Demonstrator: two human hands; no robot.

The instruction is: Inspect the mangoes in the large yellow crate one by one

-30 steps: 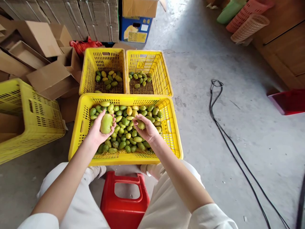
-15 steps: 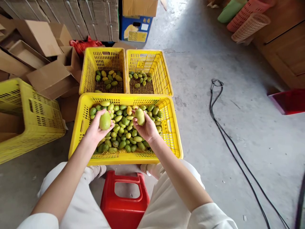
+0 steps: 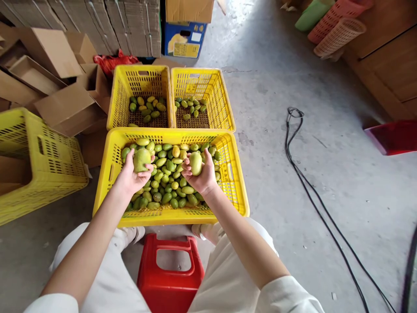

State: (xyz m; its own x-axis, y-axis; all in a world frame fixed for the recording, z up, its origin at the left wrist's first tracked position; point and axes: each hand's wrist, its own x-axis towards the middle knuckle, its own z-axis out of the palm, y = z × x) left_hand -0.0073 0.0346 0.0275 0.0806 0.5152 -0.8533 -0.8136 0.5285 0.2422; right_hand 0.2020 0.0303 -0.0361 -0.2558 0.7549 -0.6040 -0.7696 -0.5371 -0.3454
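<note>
My left hand [image 3: 129,178] is wrapped round a large green oval fruit [image 3: 141,159], its thumb along the left side. In my right hand [image 3: 206,177], a paler yellow-green fruit [image 3: 196,163] rests against curled fingers, with the thumb raised beside it. Both hands are above a wide yellow crate [image 3: 176,220] full of loose green and yellowish fruits [image 3: 167,190]. Behind it stand two smaller yellow crates, the left one [image 3: 111,102] and the right one [image 3: 228,102], each with several fruits on its bottom.
A red plastic stool [image 3: 171,282] is between my legs. To the left are another yellow crate [image 3: 61,165] and a heap of cardboard boxes [image 3: 65,106]. A blue carton [image 3: 185,41] stands behind. Black cable [image 3: 304,178] lies on the floor at right.
The fruits have turned in both hands. My left hand's fingers now curl further round its fruit, which sits slightly higher. My right hand has rolled open more, its thumb lifted, its fruit slightly lower.
</note>
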